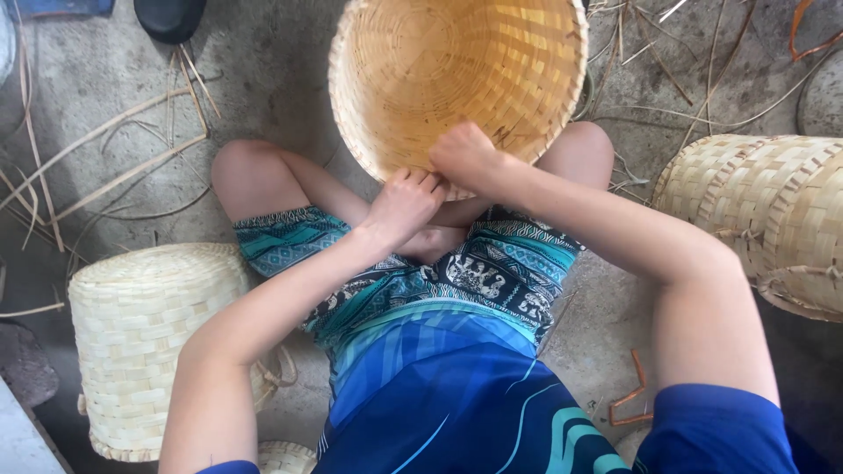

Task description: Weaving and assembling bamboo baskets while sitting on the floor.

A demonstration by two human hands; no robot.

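A large round woven basket (457, 79) lies tilted on the person's lap, its open mouth facing the camera, between the bare knees. The left hand (406, 204) is curled shut, fingers pinching the basket's near rim. The right hand (465, 156), just beside it, is also closed on the same rim. A pale finished basket (140, 333) lies on the concrete floor (272, 70) at near left; two more baskets (773, 211) lie at right. Loose bamboo strips (114, 167) lie scattered at far left.
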